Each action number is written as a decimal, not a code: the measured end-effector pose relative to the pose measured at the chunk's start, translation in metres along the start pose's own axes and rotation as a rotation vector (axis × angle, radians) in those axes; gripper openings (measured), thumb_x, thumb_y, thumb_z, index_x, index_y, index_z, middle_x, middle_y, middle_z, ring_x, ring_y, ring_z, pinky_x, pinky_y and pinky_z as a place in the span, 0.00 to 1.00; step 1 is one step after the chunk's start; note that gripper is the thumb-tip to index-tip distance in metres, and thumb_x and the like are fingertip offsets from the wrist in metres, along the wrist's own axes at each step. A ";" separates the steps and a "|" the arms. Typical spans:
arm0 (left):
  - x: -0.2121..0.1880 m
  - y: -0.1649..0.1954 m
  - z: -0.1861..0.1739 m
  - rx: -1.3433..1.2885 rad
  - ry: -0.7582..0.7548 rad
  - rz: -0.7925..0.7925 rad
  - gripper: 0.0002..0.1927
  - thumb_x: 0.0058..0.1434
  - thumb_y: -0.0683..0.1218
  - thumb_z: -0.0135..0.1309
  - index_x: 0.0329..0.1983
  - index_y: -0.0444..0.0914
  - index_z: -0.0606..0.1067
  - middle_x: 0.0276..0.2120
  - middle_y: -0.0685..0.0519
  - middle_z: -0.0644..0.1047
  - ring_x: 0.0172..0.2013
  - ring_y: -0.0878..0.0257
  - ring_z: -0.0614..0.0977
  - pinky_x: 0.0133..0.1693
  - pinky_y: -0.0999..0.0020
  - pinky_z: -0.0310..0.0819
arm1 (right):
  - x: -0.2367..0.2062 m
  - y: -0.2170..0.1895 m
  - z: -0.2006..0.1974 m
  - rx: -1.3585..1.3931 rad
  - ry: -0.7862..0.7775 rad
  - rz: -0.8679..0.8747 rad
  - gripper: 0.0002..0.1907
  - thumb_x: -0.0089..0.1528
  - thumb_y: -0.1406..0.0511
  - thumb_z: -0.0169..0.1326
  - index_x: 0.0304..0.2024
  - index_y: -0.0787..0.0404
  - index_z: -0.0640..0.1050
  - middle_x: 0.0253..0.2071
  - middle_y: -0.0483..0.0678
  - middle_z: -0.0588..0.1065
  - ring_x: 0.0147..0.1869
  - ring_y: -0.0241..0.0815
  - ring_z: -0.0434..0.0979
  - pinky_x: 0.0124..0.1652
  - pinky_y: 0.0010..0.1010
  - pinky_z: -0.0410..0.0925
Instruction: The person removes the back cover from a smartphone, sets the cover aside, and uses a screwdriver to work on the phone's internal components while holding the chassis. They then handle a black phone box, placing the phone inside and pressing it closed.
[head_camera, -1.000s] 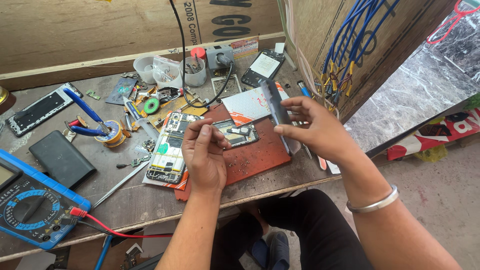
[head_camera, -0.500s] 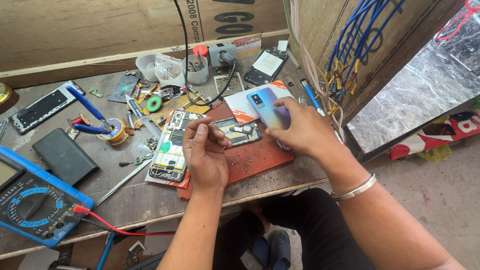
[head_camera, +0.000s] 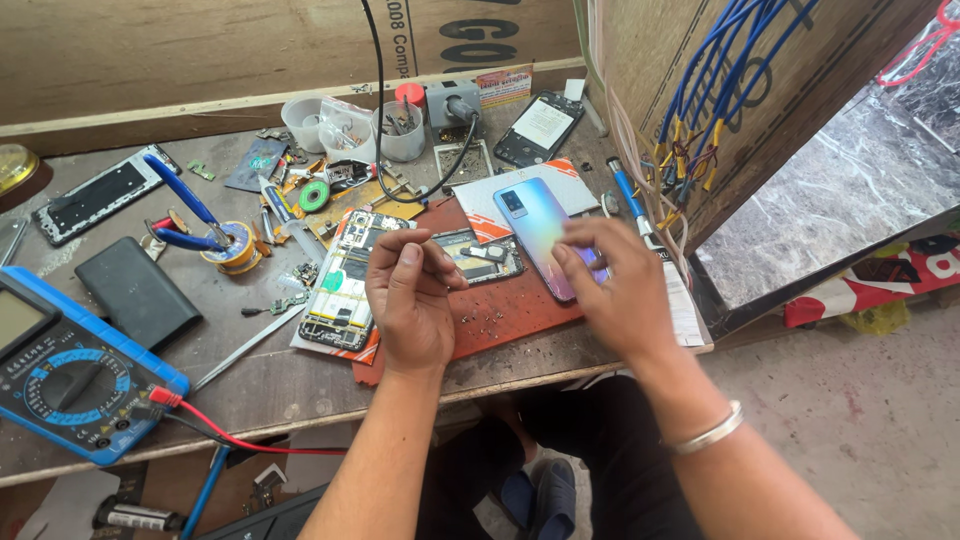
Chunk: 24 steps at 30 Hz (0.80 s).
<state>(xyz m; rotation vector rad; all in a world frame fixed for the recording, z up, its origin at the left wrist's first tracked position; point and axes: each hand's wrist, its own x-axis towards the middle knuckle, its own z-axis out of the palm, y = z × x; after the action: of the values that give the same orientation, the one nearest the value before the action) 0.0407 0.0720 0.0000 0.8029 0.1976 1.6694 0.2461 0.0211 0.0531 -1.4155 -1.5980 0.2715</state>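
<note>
My left hand (head_camera: 410, 300) hovers over the red work mat (head_camera: 520, 315), its fingers pinched on a small thin tool that I cannot make out clearly. Just left of it lies an opened phone (head_camera: 345, 280) with its board exposed. A dark inner phone frame (head_camera: 487, 256) sits between my hands. My right hand (head_camera: 610, 290) rests on the lower end of an iridescent phone back cover (head_camera: 530, 215), which lies flat across the mat's right edge. Several tiny screws (head_camera: 482, 320) are scattered on the mat by my left hand.
A blue multimeter (head_camera: 70, 370) with a red lead sits at the near left beside a black slab (head_camera: 135, 290). Blue-handled pliers lie on a solder spool (head_camera: 232, 248). Cups of parts (head_camera: 400, 130) and another phone (head_camera: 540, 125) stand at the back. Blue wires (head_camera: 700, 100) hang on the right.
My right hand held the back cover up on edge, then turned it and laid it flat on the mat. My left hand stayed pinched in about the same place.
</note>
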 end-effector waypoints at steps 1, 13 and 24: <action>0.000 -0.001 0.001 0.024 -0.008 0.014 0.07 0.73 0.42 0.50 0.48 0.34 0.74 0.32 0.49 0.76 0.31 0.64 0.78 0.35 0.70 0.78 | -0.008 0.001 0.002 0.000 0.034 -0.035 0.08 0.65 0.62 0.58 0.43 0.60 0.80 0.48 0.49 0.79 0.44 0.41 0.80 0.41 0.29 0.74; -0.004 0.072 -0.004 0.947 0.126 0.177 0.07 0.70 0.43 0.57 0.46 0.34 0.77 0.31 0.51 0.78 0.32 0.67 0.79 0.35 0.73 0.74 | -0.031 0.016 0.007 0.079 0.086 -0.162 0.06 0.58 0.71 0.65 0.37 0.60 0.81 0.40 0.45 0.79 0.33 0.35 0.71 0.44 0.29 0.68; 0.010 0.107 -0.011 2.047 0.040 -0.147 0.39 0.42 0.56 0.74 0.56 0.39 0.74 0.52 0.43 0.72 0.56 0.44 0.71 0.56 0.49 0.66 | -0.029 0.012 0.004 0.107 0.035 -0.112 0.05 0.60 0.70 0.63 0.38 0.60 0.81 0.38 0.44 0.78 0.34 0.36 0.71 0.35 0.27 0.65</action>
<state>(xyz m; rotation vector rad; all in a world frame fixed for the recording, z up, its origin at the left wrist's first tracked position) -0.0521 0.0555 0.0528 2.0352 2.0890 0.8161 0.2479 0.0013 0.0284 -1.2387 -1.6039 0.2614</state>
